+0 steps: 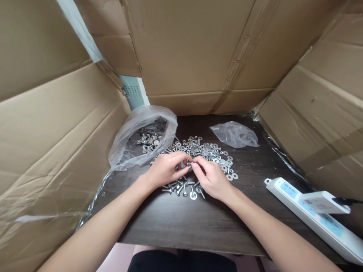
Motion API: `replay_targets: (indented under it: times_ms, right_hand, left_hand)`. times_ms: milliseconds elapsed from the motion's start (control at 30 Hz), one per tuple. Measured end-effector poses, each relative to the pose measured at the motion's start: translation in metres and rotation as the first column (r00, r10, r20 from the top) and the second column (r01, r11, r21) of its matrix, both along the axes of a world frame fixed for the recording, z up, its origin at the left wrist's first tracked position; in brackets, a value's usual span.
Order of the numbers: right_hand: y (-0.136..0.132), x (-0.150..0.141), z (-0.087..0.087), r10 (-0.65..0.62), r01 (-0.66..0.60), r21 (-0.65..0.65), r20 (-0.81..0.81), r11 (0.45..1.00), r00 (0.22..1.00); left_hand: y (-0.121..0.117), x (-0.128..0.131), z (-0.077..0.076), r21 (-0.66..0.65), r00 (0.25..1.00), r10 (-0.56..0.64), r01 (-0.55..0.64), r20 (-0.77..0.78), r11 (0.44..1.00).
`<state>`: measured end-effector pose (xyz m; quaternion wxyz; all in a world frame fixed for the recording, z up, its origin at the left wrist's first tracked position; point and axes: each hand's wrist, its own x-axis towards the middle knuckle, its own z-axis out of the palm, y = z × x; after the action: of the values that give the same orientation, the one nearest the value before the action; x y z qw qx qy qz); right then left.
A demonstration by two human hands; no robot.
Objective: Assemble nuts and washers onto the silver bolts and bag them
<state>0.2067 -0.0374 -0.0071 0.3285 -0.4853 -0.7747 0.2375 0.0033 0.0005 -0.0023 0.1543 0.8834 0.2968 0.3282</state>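
Note:
My left hand point(169, 167) and my right hand point(211, 176) meet over a pile of loose hardware. Pinched between their fingertips is a small metal bolt point(189, 163), mostly covered by the fingers. Flat washers point(210, 151) and small nuts lie behind and to the right of the hands. Several bolts point(185, 189) are strewn in front of them, some with washers on. Left of the pile, an open clear plastic bag point(119, 151) lies on its side with bolts and washers point(153, 142) inside.
A crumpled clear plastic bag point(235, 134) rests at the back right of the dark table point(170, 223). A white power strip point(309, 223) with a plugged-in white adapter point(326, 202) lies along the right. Cardboard walls point(198, 45) enclose the left, back and right sides.

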Motion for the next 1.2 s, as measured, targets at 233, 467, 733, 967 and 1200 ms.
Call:
replay_targets:
  times_ms: [233,467,733,967,1200]
  right_hand:
    - [0.0008,0.0000,0.0018,0.002,-0.002,-0.014,-0.017,1.000,1.000]
    - [0.0003,-0.0006,0.0012,0.001,-0.001,-0.003,-0.021,1.000,1.000]
    - [0.0005,-0.0002,0.0011,0.011,-0.011,-0.013,-0.006,1.000,1.000]
    - [0.0008,-0.0005,0.0008,0.011,-0.011,-0.016,0.002,1.000,1.000]
    - [0.0002,0.0002,0.0025,0.011,-0.011,-0.012,-0.009,1.000,1.000]
  left_hand:
    - [0.0008,-0.0013,0.0003,-0.002,1.000,-0.001,0.001,-0.005,1.000]
    - [0.0008,-0.0016,0.0007,0.003,1.000,0.009,-0.009,-0.024,1.000]
    - [0.0011,-0.0005,-0.0003,-0.003,1.000,0.008,-0.008,-0.012,1.000]
    - [0.0003,-0.0001,-0.0009,0.006,1.000,0.006,-0.006,-0.008,1.000]
    - [0.0006,-0.0016,0.0008,-0.002,1.000,0.009,-0.009,-0.018,1.000]
